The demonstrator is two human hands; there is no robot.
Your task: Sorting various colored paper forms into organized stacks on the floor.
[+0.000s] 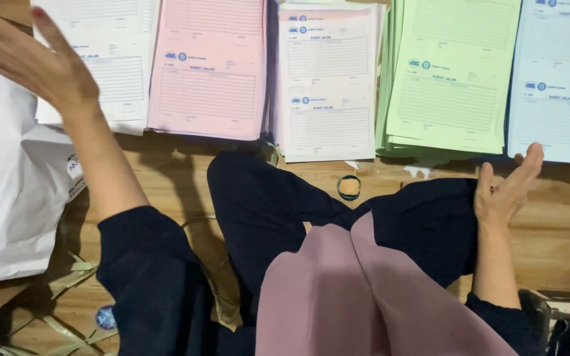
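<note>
Form stacks lie edge to edge on the floor, so either empty hand, left or right, fingers spread, could likely nudge one askew.

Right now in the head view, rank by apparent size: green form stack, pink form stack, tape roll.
1. green form stack and pink form stack: look alike, both cropped, no ranking.
2. tape roll: clearly smallest.

Paper stacks by colour

I see a white form stack, pink ruled form stack, pale green stack, light blue stack, brown wooden floor.
</note>
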